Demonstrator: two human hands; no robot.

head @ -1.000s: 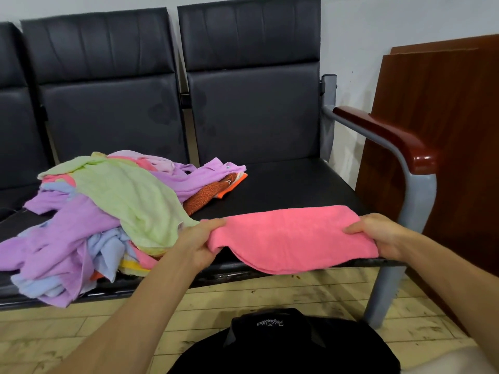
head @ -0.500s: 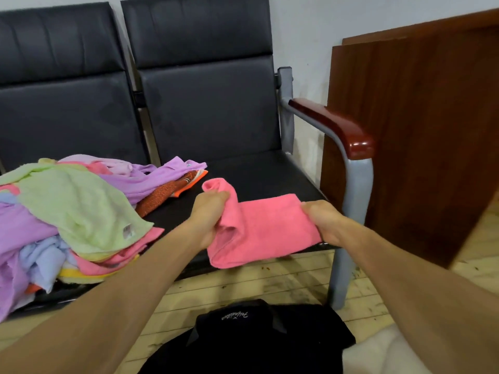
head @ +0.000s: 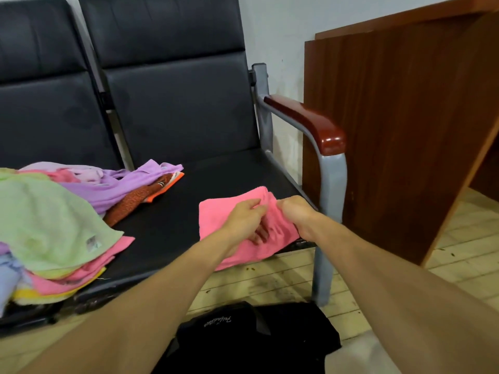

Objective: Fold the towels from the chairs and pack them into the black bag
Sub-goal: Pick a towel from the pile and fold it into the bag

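The pink towel [head: 213,217], a soft terry cloth folded into a thick, roughly square pad, lay on the front right part of the black chair seat [head: 175,211], its near edge drooping over the seat's lip. The left hand [head: 243,220] pinched a fold of it, thumb on top and curled fingers pressed into the nap. The right hand [head: 297,214], touching or nearly touching the left, was closed round the towel's bunched right edge.

The seat was smooth, slightly glossy padded leatherette, as was the panelled backrest behind it. On the neighbouring seat to the left sat a loose heap of towels [head: 67,238]: a pale green towel [head: 46,220] with a small label draped on top, a lilac towel [head: 121,184] trailing toward the pink one, a nubbly rust-orange towel [head: 129,203] beneath it, and flat pink and yellow layers at the bottom.

At the chair's right stood a grey metal arm capped by a rounded, polished reddish wooden armrest [head: 305,120], with a dark wood-grain panel [head: 399,136] beyond. The black bag [head: 251,341], limp fabric with pale script lettering, lay on the pale plank floor [head: 270,282] below the seat.
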